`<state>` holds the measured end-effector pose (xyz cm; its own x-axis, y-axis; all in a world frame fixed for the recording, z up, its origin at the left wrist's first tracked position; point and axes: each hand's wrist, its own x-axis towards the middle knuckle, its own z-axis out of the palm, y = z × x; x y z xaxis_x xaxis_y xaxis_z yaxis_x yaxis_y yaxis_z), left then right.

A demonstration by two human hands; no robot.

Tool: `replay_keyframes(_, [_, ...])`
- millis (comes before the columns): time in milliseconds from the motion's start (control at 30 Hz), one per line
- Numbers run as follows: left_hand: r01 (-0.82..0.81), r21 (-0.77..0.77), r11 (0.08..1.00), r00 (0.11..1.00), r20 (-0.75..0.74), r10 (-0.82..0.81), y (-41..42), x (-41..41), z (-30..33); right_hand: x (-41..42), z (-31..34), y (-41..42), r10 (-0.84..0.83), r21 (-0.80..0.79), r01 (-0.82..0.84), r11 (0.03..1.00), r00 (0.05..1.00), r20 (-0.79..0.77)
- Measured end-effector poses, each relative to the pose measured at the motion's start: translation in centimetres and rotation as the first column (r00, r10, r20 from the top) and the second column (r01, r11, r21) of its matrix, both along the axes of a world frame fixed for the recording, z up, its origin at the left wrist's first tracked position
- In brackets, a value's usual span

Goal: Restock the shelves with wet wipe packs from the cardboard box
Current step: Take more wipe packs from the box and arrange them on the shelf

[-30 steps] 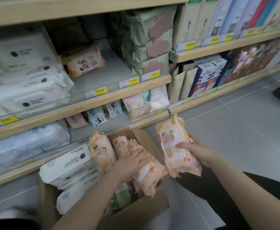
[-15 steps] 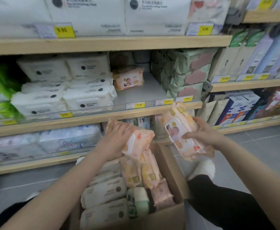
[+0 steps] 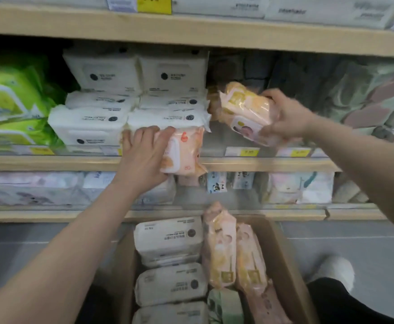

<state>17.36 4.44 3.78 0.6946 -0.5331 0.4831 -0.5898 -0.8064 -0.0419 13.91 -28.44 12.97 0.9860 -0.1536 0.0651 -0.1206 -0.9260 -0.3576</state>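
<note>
My left hand (image 3: pixel 142 155) grips a peach wet wipe pack (image 3: pixel 184 152) at the front edge of the middle shelf (image 3: pixel 273 163), just below the stacked white packs (image 3: pixel 130 118). Higher and to the right, my right hand (image 3: pixel 285 116) holds a second peach wet wipe pack (image 3: pixel 245 111) inside the open gap of that shelf. The cardboard box (image 3: pixel 285 265) stands on the floor below, holding white packs (image 3: pixel 168 239), two peach packs (image 3: pixel 219 249) on end and a green pack (image 3: pixel 224 307).
Green packs (image 3: pixel 11 101) fill the shelf's left end; grey-green bundles (image 3: pixel 366 94) stand at its right. Yellow price tags (image 3: pixel 242 152) line the shelf edge. A lower shelf (image 3: pixel 51 190) carries pale packs. My white shoe (image 3: pixel 336 272) rests on the grey floor right of the box.
Both hands have risen from the box toward the middle shelf, each carrying a peach pack. The right pack has moved into the shelf gap. The view has tilted up and closer.
</note>
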Motion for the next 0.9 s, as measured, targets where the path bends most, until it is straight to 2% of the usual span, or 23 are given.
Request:
replay_keyframes(67, [-0.023,0.017,1.000,0.999,0.031,0.023,-0.2,1.2,-0.4,3.5,0.4,-0.1,0.018,-0.136,-0.024,0.990,0.999,-0.047])
replay_keyframes(133, [-0.054,0.050,0.997,0.998,0.044,0.052,0.0,2.1,-1.3,6.9,-0.3,-0.4,0.049,-0.176,-0.068,0.982,0.993,-0.111])
replay_keyframes(200, [-0.061,0.093,0.994,0.997,0.045,0.057,0.3,2.6,-2.2,9.3,-2.1,-0.9,0.097,-0.227,-0.153,0.962,0.966,-0.241])
replay_keyframes(267, [-0.057,0.128,0.990,0.997,0.055,0.051,0.5,2.8,-2.7,10.5,-4.5,-1.1,0.085,-0.275,-0.177,0.945,0.945,-0.317])
replay_keyframes(367, [-0.064,0.130,0.989,0.996,0.076,0.054,0.5,3.2,-2.8,10.8,-6.9,-0.5,0.033,-0.247,-0.088,0.965,0.975,-0.220])
replay_keyframes(467, [-0.079,0.118,0.990,0.995,0.073,0.071,0.4,3.2,-3.1,11.0,-7.8,-0.4,0.035,-0.248,-0.071,0.966,0.989,-0.147])
replay_keyframes(667, [-0.080,0.085,0.993,0.996,0.056,0.075,0.3,3.2,-3.2,12.6,-7.3,3.1,0.057,-0.323,-0.094,0.942,0.991,-0.121])
replay_keyframes(900, [-0.094,0.085,0.992,0.994,0.070,0.088,0.1,3.1,-3.4,12.8,-6.5,3.8,0.067,-0.226,-0.114,0.967,0.977,-0.202])
